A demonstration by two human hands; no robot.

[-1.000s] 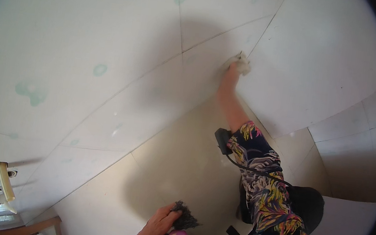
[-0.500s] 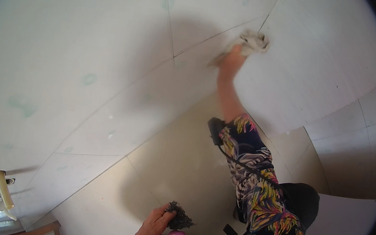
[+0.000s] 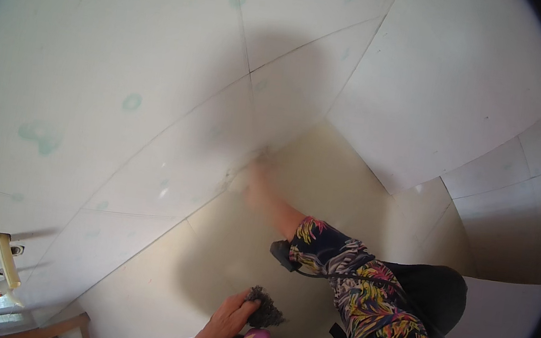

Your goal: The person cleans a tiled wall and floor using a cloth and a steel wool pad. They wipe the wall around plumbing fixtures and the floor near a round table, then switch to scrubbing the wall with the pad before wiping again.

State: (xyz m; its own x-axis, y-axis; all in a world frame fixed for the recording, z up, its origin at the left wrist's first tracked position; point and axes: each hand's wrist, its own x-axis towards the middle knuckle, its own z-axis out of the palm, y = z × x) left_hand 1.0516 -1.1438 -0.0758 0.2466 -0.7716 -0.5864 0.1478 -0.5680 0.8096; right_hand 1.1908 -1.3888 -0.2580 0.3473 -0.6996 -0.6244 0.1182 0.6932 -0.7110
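Low on the white tiled wall (image 3: 118,156), close to where it meets the floor, my right hand (image 3: 259,176) presses a pale cloth (image 3: 236,177) against the tiles. Motion smears both the hand and the cloth, and the fingers blend into it. My left hand (image 3: 227,317) stays low in front of me, closed around a dark grey steel wool scrubber (image 3: 267,310). The scrubber is held above the floor, apart from the wall. Faint green marks dot the wall tiles.
Beige floor tiles (image 3: 233,246) lie below the wall. A smooth white panel (image 3: 445,89) rises at the right and meets the wall in a corner. At the left, a cream tubular fitting (image 3: 9,262) sticks out from the wall, with a brown wooden frame (image 3: 61,331) below it.
My right hand has swept down and left with the cloth, from the upper wall near the corner to the wall's lower edge. The left hand with the scrubber has barely moved.
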